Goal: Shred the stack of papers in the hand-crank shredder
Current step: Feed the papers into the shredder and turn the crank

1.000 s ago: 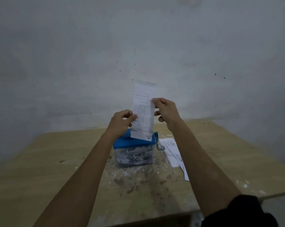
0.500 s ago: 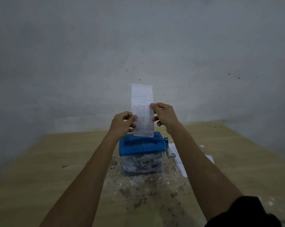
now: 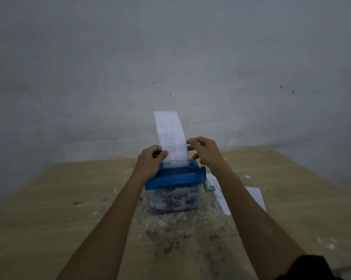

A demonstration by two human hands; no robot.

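A small shredder (image 3: 173, 177) with a blue lid and a clear bin full of shreds stands mid-table. A narrow printed paper strip (image 3: 170, 134) stands upright with its lower end at the lid's top. My left hand (image 3: 151, 160) pinches the strip's lower left edge. My right hand (image 3: 203, 151) is at the strip's right edge, fingers blurred and loosely spread, seemingly just off the paper. The crank is mostly hidden behind my right forearm; only a blue stub (image 3: 202, 170) shows at the lid's right end. More papers (image 3: 255, 195) lie flat to the right of the shredder.
The wooden table (image 3: 59, 199) is littered with paper scraps and stains (image 3: 170, 237) in front of the shredder. A bare grey wall (image 3: 170, 57) rises right behind the table. The table's right edge runs diagonally at the far right.
Both hands have lowered the strip until its bottom end meets the blue lid. My right hand's fingers have loosened from the paper's edge.
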